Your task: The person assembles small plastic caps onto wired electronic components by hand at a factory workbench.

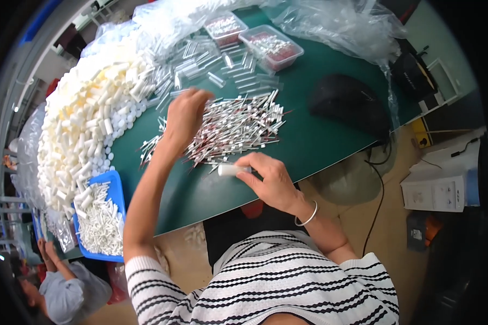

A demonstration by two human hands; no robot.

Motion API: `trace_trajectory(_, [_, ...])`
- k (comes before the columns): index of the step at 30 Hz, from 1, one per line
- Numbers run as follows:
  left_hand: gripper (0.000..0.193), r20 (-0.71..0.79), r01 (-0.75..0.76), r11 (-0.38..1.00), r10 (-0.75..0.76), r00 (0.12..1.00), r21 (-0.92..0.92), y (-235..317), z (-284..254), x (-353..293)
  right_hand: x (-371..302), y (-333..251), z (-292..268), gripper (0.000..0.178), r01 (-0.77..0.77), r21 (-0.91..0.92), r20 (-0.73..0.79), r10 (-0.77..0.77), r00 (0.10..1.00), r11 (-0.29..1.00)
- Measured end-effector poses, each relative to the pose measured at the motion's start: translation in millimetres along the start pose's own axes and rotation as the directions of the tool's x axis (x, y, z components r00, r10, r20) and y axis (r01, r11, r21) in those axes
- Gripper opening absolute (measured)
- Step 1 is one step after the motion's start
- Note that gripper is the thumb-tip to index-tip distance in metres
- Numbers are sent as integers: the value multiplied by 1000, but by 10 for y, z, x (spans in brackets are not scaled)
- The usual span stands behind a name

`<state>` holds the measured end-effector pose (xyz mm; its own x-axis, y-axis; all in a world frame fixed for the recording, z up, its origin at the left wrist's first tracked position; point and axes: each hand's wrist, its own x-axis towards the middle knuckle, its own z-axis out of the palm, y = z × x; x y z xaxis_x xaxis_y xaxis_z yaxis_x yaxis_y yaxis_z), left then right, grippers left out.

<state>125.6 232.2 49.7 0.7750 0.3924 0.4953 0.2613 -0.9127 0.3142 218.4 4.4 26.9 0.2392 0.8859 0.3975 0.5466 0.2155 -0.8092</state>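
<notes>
Green matting covers the table [320,135], and at its middle lies a loose heap of thin sticks [228,130], white with dark red parts, fanned out in all directions. The left hand [185,116] reaches out over the near left side of that heap, palm down with fingers curled together at its far edge, close to a scatter of clear plastic tubes [211,67]; whether the fingertips have pinched anything I cannot tell. The right hand [271,181] rests nearer the body at the table's front edge, its thumb and fingers clamped on a short white tube [232,170] that points left, lying just at the near rim of the stick heap. A silver bangle [307,216] circles the right wrist, and a black-and-white striped top covers the shoulders at the bottom of the view. To the left a big mound of white caps and tubes [87,124] curves along the table, and below it sits a blue tray [115,187] full of white tubes. At the far side stand two clear plastic boxes [271,46] with small reddish pieces inside, backed by crumpled clear plastic bags [336,24]. A black rounded object [347,103] lies on the right part of the table. In the lower left corner another person in a grey top [65,292] sits bent over.
</notes>
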Motion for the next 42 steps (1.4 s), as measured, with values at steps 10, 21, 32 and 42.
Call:
trace_trajectory(10, [25,53,93,961,-82,995,-262,95,73,39,-218,49,-507,25,-114,205,-35,124,992,972])
trace_trajectory(21, [30,534,608,309,-294,793,-732,996,-274,-1305,-140,14,-226,21,62,102,98,-72,993,993])
trace_trajectory(32, [27,469,554,459,-295,833,-695,1148,-260,-1582,-277,-107,-70,14,160,-51,148,-151,977,986])
trace_trajectory(42, [24,504,562,555,-272,819,-613,1345,-317,-1686,-448,-50,-294,18,-399,372,454,211,866,838])
